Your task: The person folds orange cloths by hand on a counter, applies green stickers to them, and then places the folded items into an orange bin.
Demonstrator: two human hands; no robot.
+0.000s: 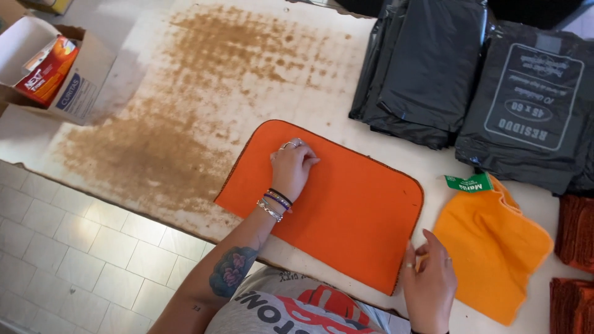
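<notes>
An orange cloth (346,204) lies flat on the worn white table (204,99). My left hand (291,164) rests on the cloth's upper left part, fingers curled and pressing down. My right hand (428,278) is at the cloth's lower right corner, fingers touching its edge. Just right of that hand lies a lighter orange cloth (495,247) with a green label (468,182).
Stacks of black plastic bags (433,68) and a labelled black pack (532,105) fill the table's far right. Dark red cloths (575,235) sit at the right edge. An open cardboard box (55,68) stands at the far left. Tiled floor (74,247) lies below the table edge.
</notes>
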